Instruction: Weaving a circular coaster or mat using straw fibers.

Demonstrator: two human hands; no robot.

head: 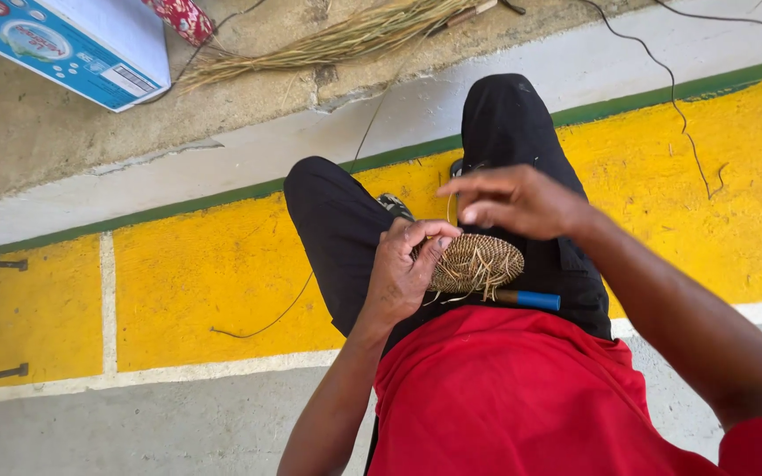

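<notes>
Hands at a small coiled woven disc over the lap.

The left hand (401, 269) grips the woven disc (475, 263) by its nine o'clock edge, fingers curled over the rim. The right hand (513, 201) hovers just above at twelve o'clock, fingertips pinched together; what they pinch cannot be told. A blue-handled tool (526, 300) lies at five o'clock.

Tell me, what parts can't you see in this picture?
- Head view: the left edge of the woven disc is hidden by the left hand.
- The blue-handled tool: its working end lies under the disc.
- Whatever the right hand pinches is too thin to make out.
- The box and the grass bundle are cut off by the top edge.
- The feet are hidden behind the knees.
</notes>
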